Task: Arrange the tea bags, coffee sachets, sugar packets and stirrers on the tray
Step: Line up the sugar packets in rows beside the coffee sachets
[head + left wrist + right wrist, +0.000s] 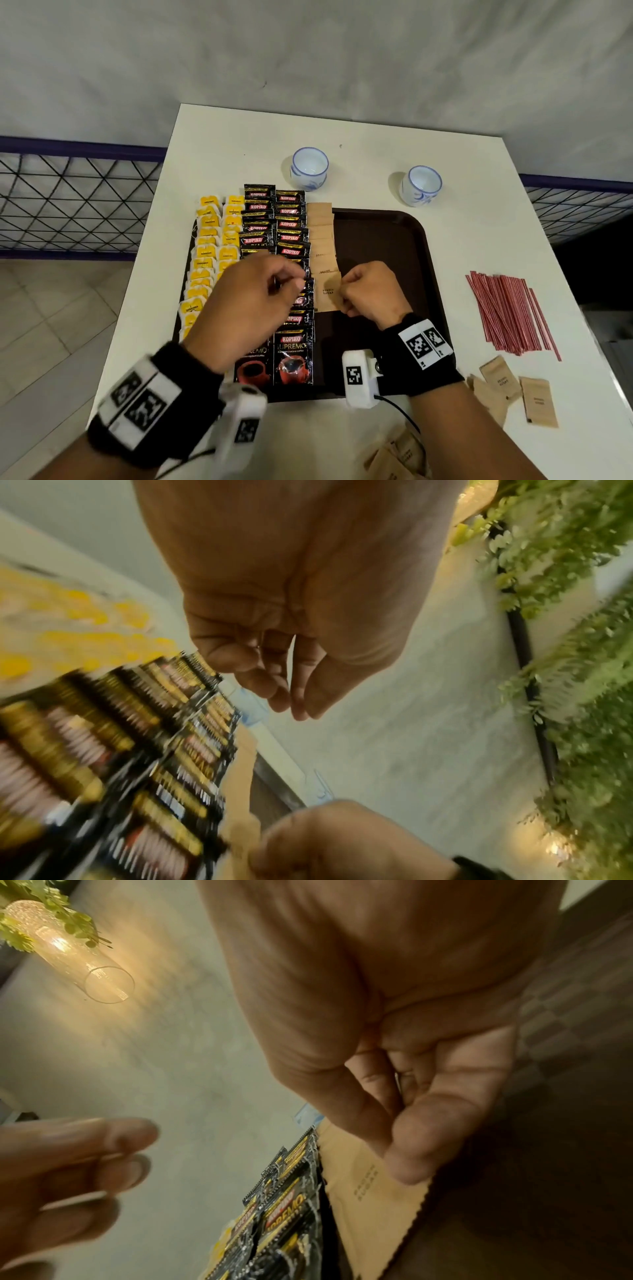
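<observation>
On the dark brown tray (pixel 383 246), yellow tea bags (pixel 212 253) fill two columns at the left. Black coffee sachets (pixel 289 224) fill two more, and a column of brown sugar packets (pixel 320 222) lies beside them. My right hand (pixel 344 294) pinches the nearest sugar packet (pixel 327 294) by its right edge, at the near end of that column. In the right wrist view the thumb and forefinger of the right hand (pixel 394 1137) rest on that packet (pixel 373 1204). My left hand (pixel 291 281) hovers over the coffee sachets, fingers loosely curled and holding nothing (pixel 291 696).
Red stirrers (pixel 507 315) lie in a pile on the white table, right of the tray. Loose sugar packets (pixel 537 401) lie at the near right, with more (pixel 394 455) by the front edge. Two white cups (pixel 309 168) (pixel 423 185) stand behind the tray.
</observation>
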Demonstrator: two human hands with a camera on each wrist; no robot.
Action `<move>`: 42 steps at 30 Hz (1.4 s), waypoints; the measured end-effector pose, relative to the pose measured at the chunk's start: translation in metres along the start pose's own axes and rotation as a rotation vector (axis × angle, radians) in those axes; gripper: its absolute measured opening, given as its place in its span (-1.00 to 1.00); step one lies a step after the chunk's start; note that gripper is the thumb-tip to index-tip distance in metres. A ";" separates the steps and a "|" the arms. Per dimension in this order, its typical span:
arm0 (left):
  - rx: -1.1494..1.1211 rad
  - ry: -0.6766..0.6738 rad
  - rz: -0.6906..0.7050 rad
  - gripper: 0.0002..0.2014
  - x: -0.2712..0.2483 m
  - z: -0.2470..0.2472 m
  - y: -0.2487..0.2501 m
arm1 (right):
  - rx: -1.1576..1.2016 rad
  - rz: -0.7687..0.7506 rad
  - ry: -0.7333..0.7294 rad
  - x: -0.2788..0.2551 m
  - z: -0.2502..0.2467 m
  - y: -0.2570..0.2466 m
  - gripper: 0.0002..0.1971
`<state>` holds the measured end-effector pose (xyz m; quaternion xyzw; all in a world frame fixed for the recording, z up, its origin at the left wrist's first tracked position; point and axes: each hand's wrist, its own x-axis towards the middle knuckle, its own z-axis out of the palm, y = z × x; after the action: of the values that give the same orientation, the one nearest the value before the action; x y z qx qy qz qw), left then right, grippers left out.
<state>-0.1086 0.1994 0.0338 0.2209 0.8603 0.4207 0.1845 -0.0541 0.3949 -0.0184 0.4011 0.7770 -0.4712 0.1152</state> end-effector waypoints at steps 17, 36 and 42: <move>0.371 -0.101 0.122 -0.77 0.043 0.012 -0.003 | 0.003 -0.039 0.001 0.002 -0.009 0.001 -0.80; 0.113 0.121 -0.112 -0.86 -0.051 -0.027 -0.076 | -0.028 -0.074 -0.035 0.014 -0.007 -0.006 -0.80; 0.095 0.110 -0.150 -0.78 -0.066 -0.029 -0.087 | -0.012 -0.048 -0.032 0.016 -0.002 -0.012 -0.82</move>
<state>-0.0877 0.0974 -0.0111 0.1411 0.9022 0.3761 0.1572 -0.0726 0.4022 -0.0186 0.3739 0.7874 -0.4756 0.1185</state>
